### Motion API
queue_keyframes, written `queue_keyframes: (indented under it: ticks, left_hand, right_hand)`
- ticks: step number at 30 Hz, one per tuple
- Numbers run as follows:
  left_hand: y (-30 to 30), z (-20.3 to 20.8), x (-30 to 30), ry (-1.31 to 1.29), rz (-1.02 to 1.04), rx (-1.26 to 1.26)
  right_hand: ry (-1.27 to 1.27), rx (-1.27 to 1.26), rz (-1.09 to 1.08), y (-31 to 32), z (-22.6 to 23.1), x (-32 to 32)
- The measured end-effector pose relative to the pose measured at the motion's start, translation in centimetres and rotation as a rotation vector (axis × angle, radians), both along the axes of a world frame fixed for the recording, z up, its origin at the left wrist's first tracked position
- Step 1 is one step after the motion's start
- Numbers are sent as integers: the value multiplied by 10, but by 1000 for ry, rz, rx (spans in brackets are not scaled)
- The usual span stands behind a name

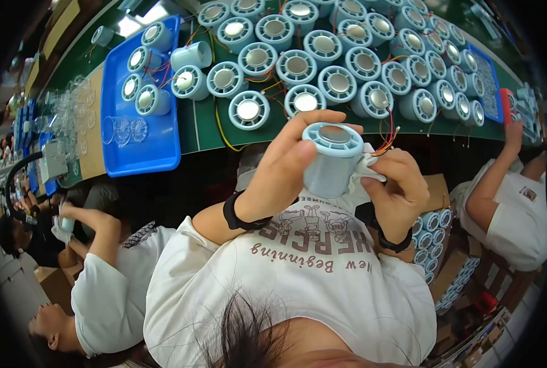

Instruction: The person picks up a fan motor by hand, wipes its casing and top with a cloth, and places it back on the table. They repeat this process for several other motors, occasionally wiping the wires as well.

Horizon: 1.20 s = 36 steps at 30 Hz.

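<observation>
My left hand [284,161] is wrapped round a light blue cylindrical housing [330,167], held upright in front of my chest. The housing has a slotted ring and a round silvery disc on top. In my right hand [402,181] a white cloth [367,165] is pinched and pressed to the housing's right side. Thin red, yellow and dark wires [384,142] stick out beside the cloth, above my right fingers. Many similar housings [249,110] stand on the green table [195,130] just beyond my hands.
A blue tray [141,161] at the left holds several housings and clear plastic rings [126,130]. Clear cups [71,116] are piled farther left. Co-workers sit on both sides, one in a white sleeve [105,288]. Boxed housings [432,236] stand at my right.
</observation>
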<state>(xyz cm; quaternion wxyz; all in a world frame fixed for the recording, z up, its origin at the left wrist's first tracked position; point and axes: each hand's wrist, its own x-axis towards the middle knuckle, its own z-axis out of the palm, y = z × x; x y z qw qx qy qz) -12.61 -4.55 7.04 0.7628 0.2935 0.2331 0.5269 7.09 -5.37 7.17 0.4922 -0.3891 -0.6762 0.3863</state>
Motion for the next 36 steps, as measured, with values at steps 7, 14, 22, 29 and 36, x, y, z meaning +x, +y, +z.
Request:
queue_keyframes:
  ticks: [7,14,22,29,36]
  left_hand:
    - [31,-10,93,156,-347,24]
    - [33,-56,166,120,-676,-139]
    - [39,-74,184,144,-771,-199]
    - [72,-93,183,345,-756,-5]
    - [96,-94,184,605,-813,173]
  right_hand:
    - [-210,146,-594,-47,-19,33]
    - [144,-111,-927,-90,-62,80]
    - [-337,-100,-911,-83,-83,90]
    - [727,-478,-468,-48,-98,64]
    - [738,-457,-549,-26,-95,50]
